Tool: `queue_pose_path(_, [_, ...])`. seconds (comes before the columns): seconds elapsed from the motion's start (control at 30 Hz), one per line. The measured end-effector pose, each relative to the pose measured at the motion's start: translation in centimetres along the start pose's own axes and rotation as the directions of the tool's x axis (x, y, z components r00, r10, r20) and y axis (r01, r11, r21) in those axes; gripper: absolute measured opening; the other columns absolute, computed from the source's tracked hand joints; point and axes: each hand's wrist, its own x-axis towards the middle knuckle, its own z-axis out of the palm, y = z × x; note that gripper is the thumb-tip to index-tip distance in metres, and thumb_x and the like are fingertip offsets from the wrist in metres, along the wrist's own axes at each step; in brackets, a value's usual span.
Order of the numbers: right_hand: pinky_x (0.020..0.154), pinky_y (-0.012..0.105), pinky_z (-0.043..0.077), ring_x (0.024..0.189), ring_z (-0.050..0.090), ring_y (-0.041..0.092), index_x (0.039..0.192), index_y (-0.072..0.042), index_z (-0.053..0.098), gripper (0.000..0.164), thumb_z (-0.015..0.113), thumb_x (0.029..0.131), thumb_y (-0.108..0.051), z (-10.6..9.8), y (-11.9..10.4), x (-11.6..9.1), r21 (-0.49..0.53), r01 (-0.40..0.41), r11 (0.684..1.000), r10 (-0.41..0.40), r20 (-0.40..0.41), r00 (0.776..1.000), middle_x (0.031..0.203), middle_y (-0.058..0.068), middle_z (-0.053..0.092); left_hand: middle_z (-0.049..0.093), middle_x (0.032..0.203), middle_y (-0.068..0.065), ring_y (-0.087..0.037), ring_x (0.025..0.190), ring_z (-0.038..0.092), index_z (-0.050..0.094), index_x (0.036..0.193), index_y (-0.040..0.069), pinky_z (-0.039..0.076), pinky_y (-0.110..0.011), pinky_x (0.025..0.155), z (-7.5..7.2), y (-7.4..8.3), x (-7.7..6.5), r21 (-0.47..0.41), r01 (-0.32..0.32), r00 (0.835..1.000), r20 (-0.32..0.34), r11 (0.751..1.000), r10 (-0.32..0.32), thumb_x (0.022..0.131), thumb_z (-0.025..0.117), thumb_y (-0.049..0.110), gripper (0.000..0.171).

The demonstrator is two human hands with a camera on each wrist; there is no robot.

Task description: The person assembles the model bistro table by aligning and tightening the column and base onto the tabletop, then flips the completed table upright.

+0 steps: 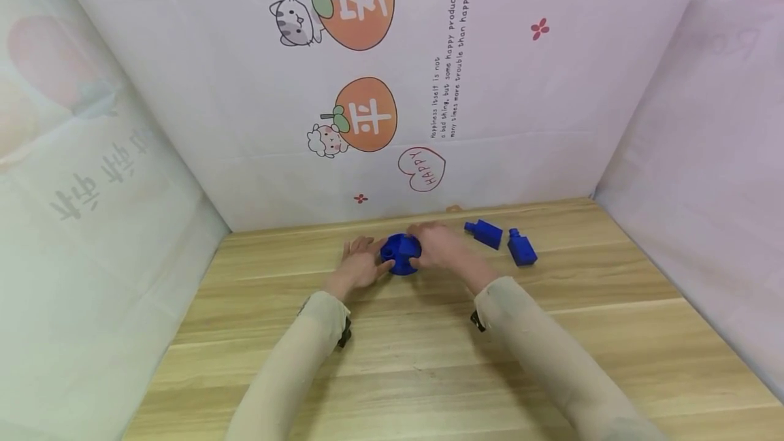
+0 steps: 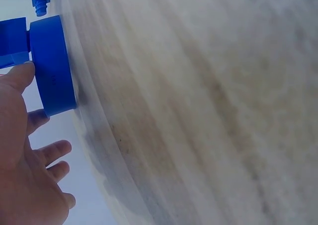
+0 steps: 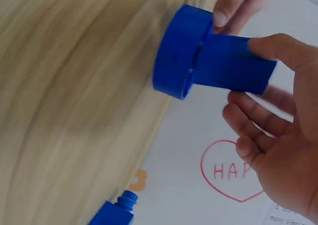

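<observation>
A round blue base (image 1: 401, 269) with recesses in its top lies on the table near the back wall. My left hand (image 1: 358, 265) holds it at the left, thumb and index finger at the rim (image 2: 53, 68) while the other fingers stay apart from it. A rectangular blue block (image 3: 231, 65) stands upright in the base. On that block my right hand (image 1: 439, 245) has its thumb on one side and fingertips on the other, pinching it. Where the block meets the base is partly hidden by the base's rim.
Two more blue blocks with threaded necks lie on the wooden table (image 1: 410, 352) to the right: one nearer block (image 1: 486, 233) and one farther right block (image 1: 523, 249). White printed cloth (image 1: 490, 87) walls the table at the back and both sides.
</observation>
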Motion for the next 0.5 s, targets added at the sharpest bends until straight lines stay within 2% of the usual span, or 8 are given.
queue_pose_path(0.07, [0.101, 0.048, 0.052, 0.120, 0.063, 0.034, 0.137, -0.013, 0.059, 0.058, 0.076, 0.086, -0.036, 0.0, 0.0, -0.1, -0.013, 0.034, 0.999, -0.034, -0.002, 0.999, 0.133, 0.015, 0.065, 0.027, 0.163, -0.016, -0.035, 0.155, 0.015, 0.027, 0.159, 0.025, 0.008, -0.062, 0.123, 0.0, 0.0, 0.0, 0.000, 0.003, 1.000, 0.000, 1.000, -0.003, 0.101, 0.040, 0.062, 0.071])
queue_pose_path(0.17, [0.102, 0.048, 0.051, 0.121, 0.063, 0.034, 0.137, -0.015, 0.058, 0.055, 0.073, 0.089, -0.037, 0.1, 0.0, 0.0, -0.023, 0.058, 0.998, -0.058, -0.004, 0.998, 0.133, 0.015, 0.065, 0.026, 0.164, -0.016, -0.035, 0.155, 0.014, 0.027, 0.159, 0.025, 0.007, -0.061, 0.124, 0.1, 0.0, 0.1, 0.000, 0.009, 1.000, 0.000, 1.000, -0.009, 0.100, 0.040, 0.062, 0.071])
queue_pose_path(0.33, [0.099, 0.045, 0.054, 0.115, 0.066, 0.032, 0.134, -0.009, 0.060, 0.056, 0.069, 0.092, -0.044, 0.3, -0.3, 0.6, 0.006, 0.011, 1.000, -0.012, 0.013, 1.000, 0.128, 0.014, 0.067, 0.027, 0.163, -0.016, -0.036, 0.155, 0.015, 0.027, 0.159, 0.024, 0.007, -0.062, 0.123, 0.3, -0.1, 0.2, 0.016, 0.000, 1.000, 0.000, 1.000, 0.000, 0.100, 0.038, 0.063, 0.071])
queue_pose_path(0.5, [0.095, 0.043, 0.056, 0.108, 0.069, 0.031, 0.131, -0.004, 0.062, 0.051, 0.070, 0.092, -0.036, 0.2, -0.5, 1.2, 0.017, -0.012, 1.000, 0.012, 0.018, 1.000, 0.123, 0.014, 0.070, 0.027, 0.164, -0.015, -0.035, 0.155, 0.014, 0.027, 0.159, 0.024, 0.007, -0.061, 0.124, 0.2, -0.1, 0.1, 0.003, 0.010, 1.000, 0.008, 1.000, -0.010, 0.101, 0.038, 0.063, 0.071])
